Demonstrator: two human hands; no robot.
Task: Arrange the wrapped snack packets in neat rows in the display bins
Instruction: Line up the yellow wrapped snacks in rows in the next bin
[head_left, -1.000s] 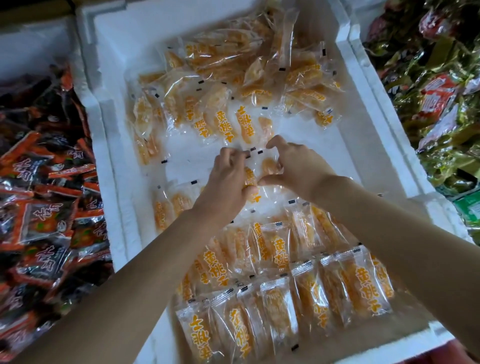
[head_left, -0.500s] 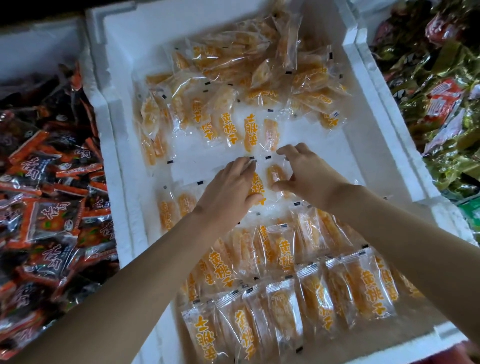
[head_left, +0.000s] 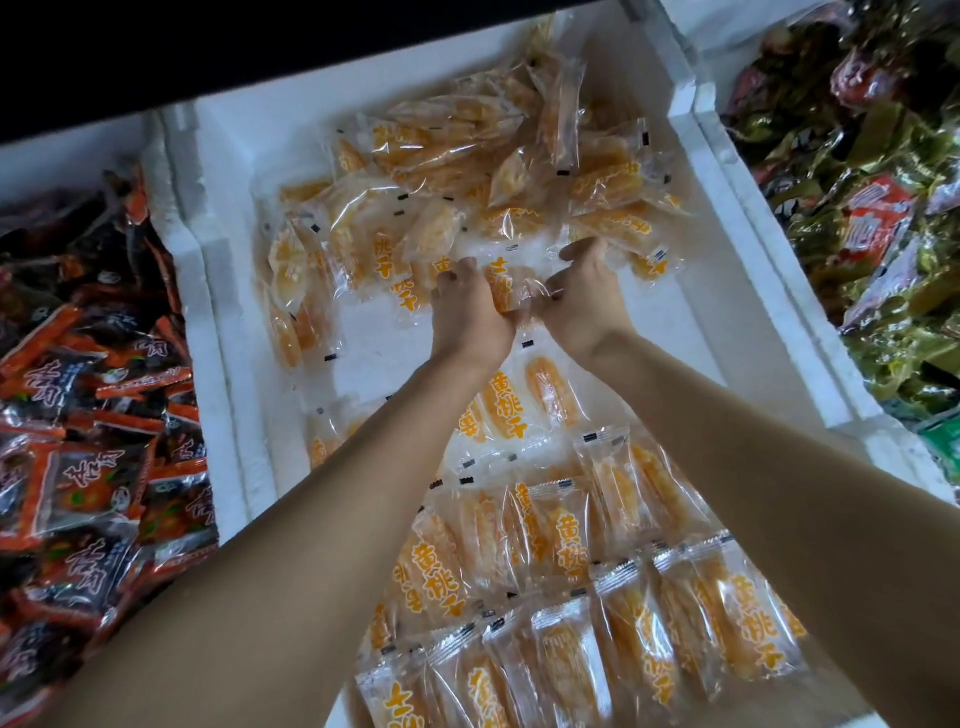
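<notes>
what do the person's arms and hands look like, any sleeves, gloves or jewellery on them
The left arm and right arm are bare as far as the view reaches, no sleeves in sight. The left hand and right hand wear no gloves, and no watch, bracelet or ring shows on the wrists or fingers.

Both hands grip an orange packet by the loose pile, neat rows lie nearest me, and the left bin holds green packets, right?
Not quite: the head view shows the left bin holds red-and-black packets; the green packets lie to the right. Otherwise yes: left hand and right hand grip an orange packet by the loose pile, neat rows nearest.
</notes>
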